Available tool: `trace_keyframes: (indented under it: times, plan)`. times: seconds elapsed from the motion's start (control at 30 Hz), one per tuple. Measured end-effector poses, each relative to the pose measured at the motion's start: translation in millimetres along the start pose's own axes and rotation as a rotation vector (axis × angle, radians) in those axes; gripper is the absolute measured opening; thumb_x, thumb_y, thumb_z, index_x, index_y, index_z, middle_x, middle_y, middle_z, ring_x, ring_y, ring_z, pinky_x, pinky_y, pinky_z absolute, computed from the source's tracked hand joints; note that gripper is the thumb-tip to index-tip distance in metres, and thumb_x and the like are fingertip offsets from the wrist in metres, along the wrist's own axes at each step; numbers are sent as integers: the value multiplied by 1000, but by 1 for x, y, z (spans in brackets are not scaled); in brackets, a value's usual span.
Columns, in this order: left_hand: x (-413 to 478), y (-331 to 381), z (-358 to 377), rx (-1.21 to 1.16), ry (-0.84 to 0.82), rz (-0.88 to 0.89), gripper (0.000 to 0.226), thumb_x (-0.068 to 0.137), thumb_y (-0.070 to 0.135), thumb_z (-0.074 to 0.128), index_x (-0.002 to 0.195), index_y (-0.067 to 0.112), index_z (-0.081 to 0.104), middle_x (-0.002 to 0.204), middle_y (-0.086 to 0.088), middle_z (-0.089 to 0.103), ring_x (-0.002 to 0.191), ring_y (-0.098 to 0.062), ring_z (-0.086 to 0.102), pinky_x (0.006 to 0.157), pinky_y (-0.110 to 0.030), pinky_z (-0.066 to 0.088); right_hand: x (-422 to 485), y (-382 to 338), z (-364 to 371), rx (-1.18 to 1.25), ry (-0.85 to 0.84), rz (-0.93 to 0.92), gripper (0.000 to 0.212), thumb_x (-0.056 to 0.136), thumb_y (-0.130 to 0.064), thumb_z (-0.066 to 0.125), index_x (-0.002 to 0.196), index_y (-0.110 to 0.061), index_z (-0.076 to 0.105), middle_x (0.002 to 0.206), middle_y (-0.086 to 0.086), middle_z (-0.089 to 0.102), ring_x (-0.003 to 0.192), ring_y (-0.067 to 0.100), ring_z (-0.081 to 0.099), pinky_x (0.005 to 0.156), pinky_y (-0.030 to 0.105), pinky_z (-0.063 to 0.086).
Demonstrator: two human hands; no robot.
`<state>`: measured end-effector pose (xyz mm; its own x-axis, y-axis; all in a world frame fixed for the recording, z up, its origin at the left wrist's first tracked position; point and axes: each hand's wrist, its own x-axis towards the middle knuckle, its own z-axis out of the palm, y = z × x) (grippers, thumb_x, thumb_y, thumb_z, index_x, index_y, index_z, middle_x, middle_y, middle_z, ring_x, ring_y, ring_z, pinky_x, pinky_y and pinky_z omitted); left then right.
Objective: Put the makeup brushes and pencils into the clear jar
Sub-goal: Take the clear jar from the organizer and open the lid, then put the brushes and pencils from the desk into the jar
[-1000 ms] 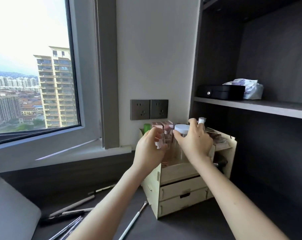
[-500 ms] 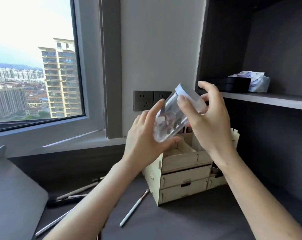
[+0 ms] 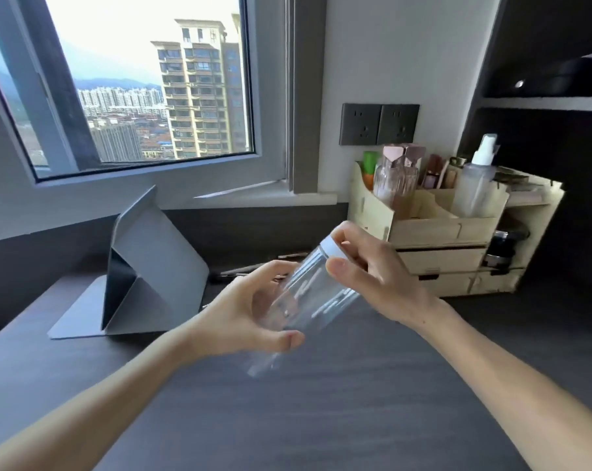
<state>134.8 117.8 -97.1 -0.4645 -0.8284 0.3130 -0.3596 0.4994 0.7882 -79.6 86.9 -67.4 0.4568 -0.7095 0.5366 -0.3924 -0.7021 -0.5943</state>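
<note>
I hold the clear jar [image 3: 308,300] tilted in mid-air above the dark desk [image 3: 321,402], my left hand [image 3: 240,317] wrapped around its lower body and my right hand [image 3: 372,277] clamped on its white lid [image 3: 333,248], which is on. Behind the jar, a few brushes and pencils [image 3: 253,270] lie on the desk, mostly hidden by my hands. A wooden organizer [image 3: 457,232] stands at right, a folded tablet stand [image 3: 145,273] at left.
</note>
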Motion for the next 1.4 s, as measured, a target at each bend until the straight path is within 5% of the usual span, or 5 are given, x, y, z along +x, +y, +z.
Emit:
trace_keyframes:
  times: [0.3, 0.63, 0.9, 1.13, 1.4]
  plan:
    - [-44, -25, -9, -240, -226, -358, 65, 59, 35, 78, 119, 34, 53, 105, 4, 70, 97, -11, 64, 82, -25, 49, -22, 1, 6, 161, -567, 172, 54, 74, -23, 71, 121, -37, 48, 118, -7, 52, 104, 11, 55, 88, 32, 55]
    - [-54, -56, -30, -416, 304, -252, 83, 48, 44, 88, 122, 35, 51, 115, -9, 66, 105, -23, 65, 82, -31, 52, -53, 81, 16, 355, -9, 498, 54, 61, -5, 84, 99, -29, 54, 123, 13, 58, 99, 16, 58, 84, 27, 48]
    - [-46, -81, -17, -278, 655, -224, 75, 51, 29, 85, 117, 33, 52, 122, 3, 59, 112, -8, 57, 79, -16, 49, -79, 123, 44, -229, -231, 572, 49, 71, -36, 74, 109, -30, 44, 125, -12, 47, 119, 12, 39, 92, 27, 33]
    - [-35, -106, -17, 129, 882, -178, 74, 58, 18, 86, 121, 30, 48, 114, 7, 58, 107, -14, 54, 96, -32, 42, -12, 137, 53, -722, -146, 190, 40, 90, 3, 46, 129, -3, 52, 133, 13, 56, 128, 28, 46, 106, 32, 34]
    - [-35, -118, -16, 494, 902, -136, 78, 59, 18, 87, 127, 15, 49, 121, 0, 58, 108, -19, 53, 91, -25, 36, 41, 150, 69, -1234, -629, -49, 12, 73, -1, 67, 84, -7, 66, 87, 10, 69, 84, 28, 63, 67, 33, 48]
